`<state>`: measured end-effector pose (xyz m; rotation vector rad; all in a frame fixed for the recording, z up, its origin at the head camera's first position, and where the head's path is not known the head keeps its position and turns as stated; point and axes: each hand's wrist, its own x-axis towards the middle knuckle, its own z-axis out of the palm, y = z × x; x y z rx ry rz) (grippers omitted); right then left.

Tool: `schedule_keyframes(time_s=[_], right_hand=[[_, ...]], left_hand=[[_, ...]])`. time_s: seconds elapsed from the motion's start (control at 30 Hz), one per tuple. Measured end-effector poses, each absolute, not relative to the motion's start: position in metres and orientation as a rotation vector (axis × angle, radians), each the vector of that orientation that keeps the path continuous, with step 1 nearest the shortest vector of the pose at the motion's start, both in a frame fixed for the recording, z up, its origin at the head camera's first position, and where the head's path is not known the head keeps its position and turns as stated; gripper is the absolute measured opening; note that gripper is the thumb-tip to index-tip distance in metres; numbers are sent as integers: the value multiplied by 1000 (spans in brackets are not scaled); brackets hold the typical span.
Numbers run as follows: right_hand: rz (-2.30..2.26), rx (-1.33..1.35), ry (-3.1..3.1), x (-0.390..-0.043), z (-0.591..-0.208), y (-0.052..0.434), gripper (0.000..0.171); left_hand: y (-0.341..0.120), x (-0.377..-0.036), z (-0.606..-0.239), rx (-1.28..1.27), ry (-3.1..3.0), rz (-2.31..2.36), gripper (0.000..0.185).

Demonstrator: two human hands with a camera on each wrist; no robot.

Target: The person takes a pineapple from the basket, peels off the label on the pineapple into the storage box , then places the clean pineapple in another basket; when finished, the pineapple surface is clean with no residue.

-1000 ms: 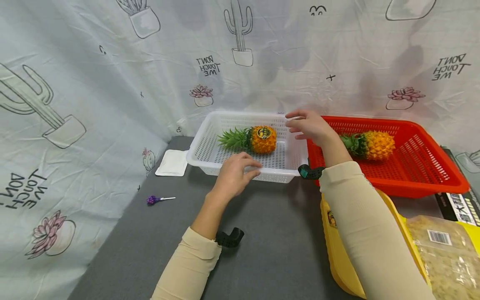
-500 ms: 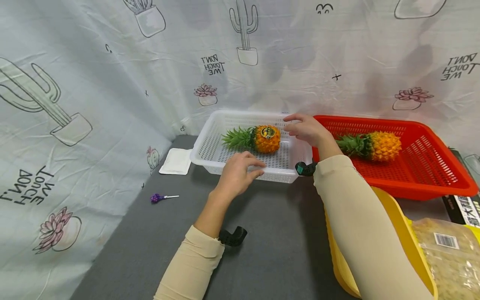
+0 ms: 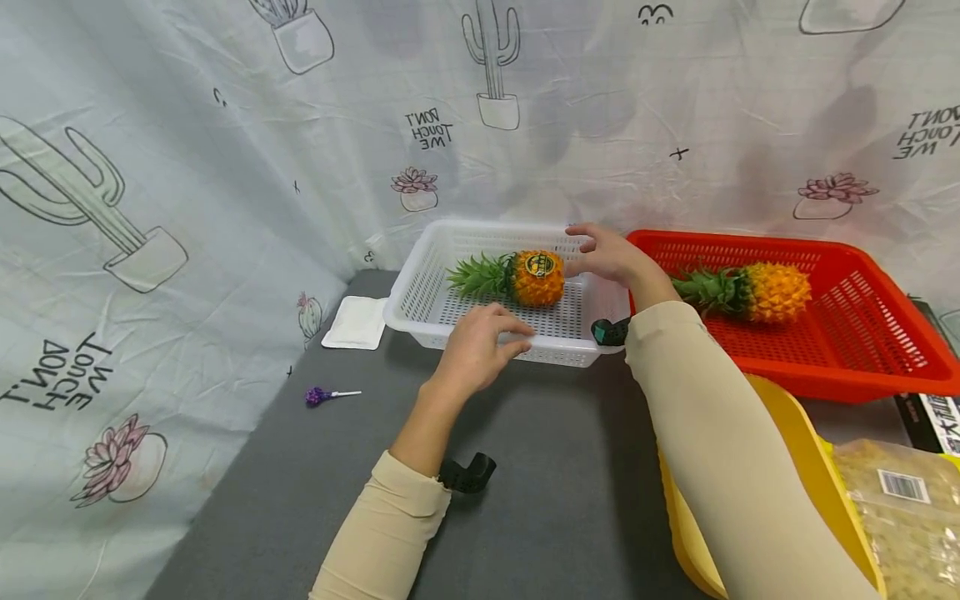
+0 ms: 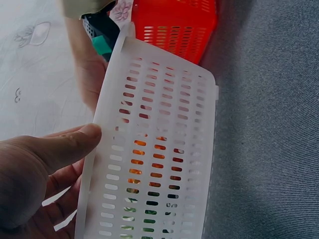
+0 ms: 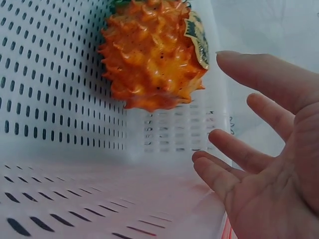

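Grey felt covers the table (image 3: 547, 467), with a printed cactus cloth (image 3: 150, 167) hung behind and to my left. Far left on the felt lies a small purple-tipped stick (image 3: 324, 395), and beyond it a white folded pad (image 3: 355, 322) just beside the white basket (image 3: 427, 287). My left hand (image 3: 476, 350) sits at the basket's near rim, thumb laid along the rim's top edge in the left wrist view (image 4: 60, 149), other fingers loosely curved beneath it; I cannot tell whether they actually clamp the plastic. A black strap (image 3: 467, 472) shows at my left cuff. Inside the white basket lies a pineapple (image 3: 536, 277) on its side, green crown pointing left, round label facing up and toward me; through the slotted wall the left wrist camera catches its orange and green (image 4: 144, 169). My right hand (image 3: 611, 254) hovers over the basket's right end, just right of the fruit, fingers spread and relaxed, holding nothing; the right wrist view shows the open palm (image 5: 264, 164) close to the pineapple (image 5: 152, 59) but not touching it. Right again, touching the white basket, stands a red basket (image 3: 862, 350) with a second pineapple (image 3: 757, 292), crown also to the left. Nearest me at right, a yellow tray (image 3: 795, 433) and a clear bag with a barcode (image 3: 900, 500).
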<state>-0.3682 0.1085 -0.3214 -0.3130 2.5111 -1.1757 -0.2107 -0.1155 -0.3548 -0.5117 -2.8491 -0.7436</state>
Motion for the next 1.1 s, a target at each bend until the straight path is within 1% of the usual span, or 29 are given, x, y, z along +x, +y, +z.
schedule_keyframes(time_s=[0.37, 0.7, 0.8, 0.93, 1.1], right_hand=[[-996, -383, 2528, -377, -326, 96, 90], [-974, -428, 2553, -383, -352, 82, 96], [-1018, -378, 2516, -386, -358, 81, 99], [-1062, -355, 2502, -389, -361, 80, 99], [-1020, -383, 2537, -388, -362, 77, 94]], left_hand=[[-118, -211, -351, -496, -2869, -706, 19], [-116, -211, -353, -523, -2862, -714, 19], [-115, -212, -352, -531, -2853, -701, 19], [-115, -212, -349, -520, -2861, -694, 20], [-115, -212, -348, -505, -2881, -711, 20]])
